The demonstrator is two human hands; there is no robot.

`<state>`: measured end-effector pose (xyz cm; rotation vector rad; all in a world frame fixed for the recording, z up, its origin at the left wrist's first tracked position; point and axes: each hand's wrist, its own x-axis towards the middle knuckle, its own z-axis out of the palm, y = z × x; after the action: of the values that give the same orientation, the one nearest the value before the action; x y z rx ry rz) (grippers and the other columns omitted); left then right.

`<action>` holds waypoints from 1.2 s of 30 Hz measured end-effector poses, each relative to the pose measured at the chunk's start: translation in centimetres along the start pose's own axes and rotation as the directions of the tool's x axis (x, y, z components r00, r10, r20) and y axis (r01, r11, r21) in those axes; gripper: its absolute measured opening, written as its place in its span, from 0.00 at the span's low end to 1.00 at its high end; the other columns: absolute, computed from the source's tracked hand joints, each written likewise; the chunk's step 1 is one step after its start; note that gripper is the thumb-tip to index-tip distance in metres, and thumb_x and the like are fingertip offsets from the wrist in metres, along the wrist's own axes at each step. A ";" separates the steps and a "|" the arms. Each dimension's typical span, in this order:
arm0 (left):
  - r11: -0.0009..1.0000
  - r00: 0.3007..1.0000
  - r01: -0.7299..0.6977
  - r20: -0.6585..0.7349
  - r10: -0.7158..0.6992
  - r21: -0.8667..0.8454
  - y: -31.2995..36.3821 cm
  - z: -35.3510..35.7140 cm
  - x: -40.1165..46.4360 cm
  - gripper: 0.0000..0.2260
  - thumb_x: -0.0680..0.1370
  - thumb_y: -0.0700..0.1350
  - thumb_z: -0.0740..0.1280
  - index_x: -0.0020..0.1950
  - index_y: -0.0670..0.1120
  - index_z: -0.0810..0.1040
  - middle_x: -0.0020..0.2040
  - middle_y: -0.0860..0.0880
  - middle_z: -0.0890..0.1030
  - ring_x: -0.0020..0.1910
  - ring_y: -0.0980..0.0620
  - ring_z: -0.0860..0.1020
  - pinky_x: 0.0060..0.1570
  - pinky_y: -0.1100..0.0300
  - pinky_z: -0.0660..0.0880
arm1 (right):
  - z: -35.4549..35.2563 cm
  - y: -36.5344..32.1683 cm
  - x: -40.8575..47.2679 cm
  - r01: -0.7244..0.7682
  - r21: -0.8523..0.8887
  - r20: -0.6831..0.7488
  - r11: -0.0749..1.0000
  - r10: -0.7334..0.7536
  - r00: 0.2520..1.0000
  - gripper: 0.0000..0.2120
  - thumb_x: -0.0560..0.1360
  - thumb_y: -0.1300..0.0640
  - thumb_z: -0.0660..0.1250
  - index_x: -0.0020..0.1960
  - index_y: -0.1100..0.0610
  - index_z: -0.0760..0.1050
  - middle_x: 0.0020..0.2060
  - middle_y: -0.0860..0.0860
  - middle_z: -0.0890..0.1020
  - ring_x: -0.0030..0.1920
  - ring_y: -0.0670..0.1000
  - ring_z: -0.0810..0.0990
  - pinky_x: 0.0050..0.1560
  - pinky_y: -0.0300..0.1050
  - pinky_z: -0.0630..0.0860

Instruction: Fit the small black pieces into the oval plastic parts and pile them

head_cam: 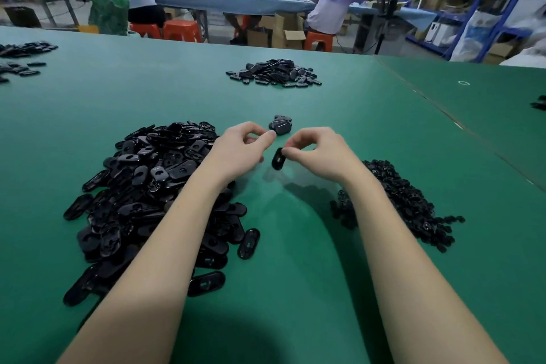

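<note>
Black oval part [278,159] pinched upright in right hand [320,154]; left hand [239,146] curled, contents indeterminate. Finished pile [280,125] at twelve o'clock. Recommend seating the insert squarely before stacking.

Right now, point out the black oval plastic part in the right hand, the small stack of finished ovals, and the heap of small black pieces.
black oval plastic part [278,159], head view, middle of its face.
small stack of finished ovals [280,125], head view, top piece.
heap of small black pieces [396,198], head view, heap's centre.
</note>
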<state>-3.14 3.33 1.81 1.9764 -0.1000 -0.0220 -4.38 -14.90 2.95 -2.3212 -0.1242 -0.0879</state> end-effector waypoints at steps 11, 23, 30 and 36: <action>0.676 0.929 0.340 0.345 -0.133 -0.654 0.9 2.9 -0.8 0.03 0.80 0.38 0.68 0.51 0.41 0.81 0.39 0.45 0.83 0.33 0.54 0.81 0.34 0.67 0.78 | -3.7 1.3 -0.6 -0.006 0.192 0.023 0.981 0.001 1.000 0.03 0.76 0.53 0.75 0.47 0.52 0.83 0.36 0.47 0.81 0.28 0.43 0.73 0.27 0.30 0.66; 0.739 0.946 0.312 0.266 -0.185 -0.596 0.3 3.5 -0.9 0.06 0.77 0.40 0.72 0.54 0.45 0.82 0.44 0.48 0.86 0.38 0.52 0.84 0.35 0.64 0.79 | -4.7 0.7 -0.9 -0.300 -0.561 0.249 0.771 0.503 0.827 0.17 0.60 0.40 0.82 0.44 0.48 0.87 0.39 0.42 0.88 0.42 0.49 0.82 0.56 0.47 0.82; 0.704 0.945 0.312 0.284 -0.162 -0.638 -0.1 3.6 -0.9 0.05 0.78 0.37 0.70 0.53 0.44 0.82 0.43 0.46 0.86 0.42 0.50 0.86 0.36 0.66 0.79 | -3.9 0.5 -0.8 -0.315 -0.589 0.217 0.744 0.520 0.826 0.16 0.58 0.44 0.83 0.42 0.47 0.87 0.40 0.47 0.88 0.47 0.52 0.86 0.56 0.51 0.83; 0.723 0.950 0.291 0.281 -0.139 -0.627 -0.3 3.4 -0.9 0.07 0.79 0.35 0.68 0.55 0.44 0.81 0.43 0.46 0.87 0.44 0.51 0.86 0.40 0.66 0.79 | -3.9 0.2 -0.8 -0.276 -0.598 0.217 0.753 0.484 0.848 0.12 0.62 0.47 0.81 0.44 0.48 0.87 0.41 0.46 0.87 0.47 0.51 0.86 0.54 0.49 0.83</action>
<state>-4.19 0.38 0.15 1.2444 0.0051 -0.3813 -5.28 -17.92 5.38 -2.8651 0.2423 0.6006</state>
